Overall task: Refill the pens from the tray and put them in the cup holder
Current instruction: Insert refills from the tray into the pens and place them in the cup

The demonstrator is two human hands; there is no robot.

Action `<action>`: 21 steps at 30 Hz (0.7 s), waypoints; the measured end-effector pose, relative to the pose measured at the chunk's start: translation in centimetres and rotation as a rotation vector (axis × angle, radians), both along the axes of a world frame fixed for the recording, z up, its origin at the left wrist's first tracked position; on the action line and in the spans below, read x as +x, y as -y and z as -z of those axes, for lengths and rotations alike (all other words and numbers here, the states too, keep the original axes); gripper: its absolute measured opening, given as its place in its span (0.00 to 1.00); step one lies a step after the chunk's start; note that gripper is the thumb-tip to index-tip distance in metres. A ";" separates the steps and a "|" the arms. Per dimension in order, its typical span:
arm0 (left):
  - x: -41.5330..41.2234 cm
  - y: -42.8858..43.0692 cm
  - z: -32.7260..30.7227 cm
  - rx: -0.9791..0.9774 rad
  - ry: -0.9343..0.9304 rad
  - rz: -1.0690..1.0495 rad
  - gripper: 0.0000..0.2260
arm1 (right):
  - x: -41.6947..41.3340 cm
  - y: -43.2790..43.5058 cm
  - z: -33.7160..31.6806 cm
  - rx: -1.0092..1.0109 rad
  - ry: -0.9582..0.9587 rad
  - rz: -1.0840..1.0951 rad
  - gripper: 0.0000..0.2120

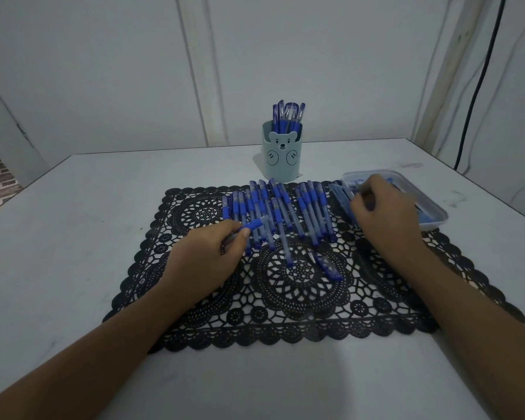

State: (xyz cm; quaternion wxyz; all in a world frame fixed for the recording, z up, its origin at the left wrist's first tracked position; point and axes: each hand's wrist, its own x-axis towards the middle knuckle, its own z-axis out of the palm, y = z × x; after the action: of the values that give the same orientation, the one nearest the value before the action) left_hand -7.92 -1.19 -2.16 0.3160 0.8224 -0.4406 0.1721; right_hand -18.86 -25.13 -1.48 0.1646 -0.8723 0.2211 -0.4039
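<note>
Lying on the black lace mat [300, 298], loose pens [285, 207] point away from the person; the tray [437, 215] sits far right under the right hand [382, 207], fingers curled, contents unclear. The left hand [212, 253] grips one pen [253, 224], slanted toward the tray.

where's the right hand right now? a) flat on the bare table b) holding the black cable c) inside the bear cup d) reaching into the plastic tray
d: the right hand is over the clear tray at the far right of the mat, fingers down among its blue contents, while the left hand holds a pen. The cup stands apart behind.
</note>
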 end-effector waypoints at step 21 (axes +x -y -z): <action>0.2 0.2 0.1 0.013 -0.006 0.012 0.18 | -0.8 4.7 -0.4 0.160 -0.552 0.356 0.12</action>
State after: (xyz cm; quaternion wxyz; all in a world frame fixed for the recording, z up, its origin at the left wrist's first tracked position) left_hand -7.76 -1.38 -2.30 0.3131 0.8223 -0.4458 0.1648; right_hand -19.64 -29.86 -1.12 0.0935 -0.8807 0.4374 -0.1560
